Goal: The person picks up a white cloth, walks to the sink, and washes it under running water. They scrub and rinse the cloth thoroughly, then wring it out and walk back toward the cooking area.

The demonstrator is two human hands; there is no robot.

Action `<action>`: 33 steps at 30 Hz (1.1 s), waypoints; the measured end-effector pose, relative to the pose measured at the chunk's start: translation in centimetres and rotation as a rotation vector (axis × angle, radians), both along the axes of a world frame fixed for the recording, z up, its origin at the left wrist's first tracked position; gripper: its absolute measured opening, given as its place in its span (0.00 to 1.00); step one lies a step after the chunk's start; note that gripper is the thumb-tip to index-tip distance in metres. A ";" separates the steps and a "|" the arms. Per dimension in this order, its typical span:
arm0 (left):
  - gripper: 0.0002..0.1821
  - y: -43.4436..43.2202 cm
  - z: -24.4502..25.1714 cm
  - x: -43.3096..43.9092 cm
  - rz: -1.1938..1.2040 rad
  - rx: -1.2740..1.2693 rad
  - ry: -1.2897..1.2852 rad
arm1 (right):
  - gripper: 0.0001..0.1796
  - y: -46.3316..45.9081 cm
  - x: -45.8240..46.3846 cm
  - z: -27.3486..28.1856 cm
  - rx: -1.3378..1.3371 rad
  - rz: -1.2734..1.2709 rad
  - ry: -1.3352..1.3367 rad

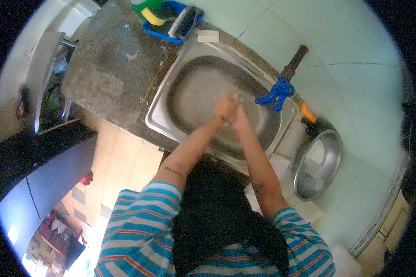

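Observation:
Both of my hands meet over the bowl of a stainless steel sink (pixel 194 83). My left hand (pixel 225 107) is curled against my right hand (pixel 241 116), and their fingers overlap and blur, so whether anything lies between them cannot be told. Something whitish shows at the fingertips, perhaps lather or water. To the right of the hands, a blue plastic faucet (pixel 275 93) on a dark pipe reaches out from the tiled wall. The sink's bottom looks wet and cloudy.
A blue basket (pixel 163 36) holds a scrub brush (pixel 182 22) and a yellow item (pixel 156 18). A whitish block (pixel 208 36) sits on the sink's corner. At right stands a tilted metal basin (pixel 318 166) near an orange object (pixel 308 112). A concrete counter (pixel 107 69) extends left.

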State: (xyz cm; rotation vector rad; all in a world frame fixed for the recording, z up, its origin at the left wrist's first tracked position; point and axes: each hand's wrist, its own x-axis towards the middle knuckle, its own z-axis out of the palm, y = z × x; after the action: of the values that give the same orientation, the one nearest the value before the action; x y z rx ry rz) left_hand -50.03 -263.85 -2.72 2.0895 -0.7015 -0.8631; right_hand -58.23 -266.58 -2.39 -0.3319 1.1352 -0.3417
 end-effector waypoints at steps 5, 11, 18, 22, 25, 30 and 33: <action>0.34 0.9 -0.3 8.1 -0.490 0.164 0.211 | 0.20 -3.9 -4.4 6.8 -0.290 -0.245 -0.093; 0.25 0.7 0.3 2.1 0.118 -0.208 0.442 | 0.19 -2.7 -3.4 2.2 0.000 -0.217 -0.338; 0.13 0.0 -0.3 -3.3 -0.109 -0.173 -0.010 | 0.18 -0.5 -2.2 -9.3 0.002 -0.089 -0.317; 0.15 -0.3 0.7 -0.9 -0.231 -0.045 0.031 | 0.17 -1.9 -2.8 -9.1 0.151 -0.019 -0.609; 0.21 -0.8 1.7 1.1 0.078 -0.095 0.076 | 0.17 -2.7 -2.9 -6.3 0.054 0.017 -0.303; 0.16 0.5 7.5 6.3 -0.118 -0.309 -0.146 | 0.16 -3.7 -2.9 -0.6 -0.085 0.014 -0.105; 0.11 1.9 15.1 6.6 -0.311 -0.638 0.482 | 0.16 -3.6 -2.3 1.5 -0.168 0.021 -0.132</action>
State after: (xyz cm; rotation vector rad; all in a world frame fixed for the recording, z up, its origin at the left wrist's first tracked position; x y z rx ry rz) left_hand -43.39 -261.97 12.38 1.1686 -0.8983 -1.0855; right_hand -60.55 -270.16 -0.84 -0.4618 0.9756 -0.4353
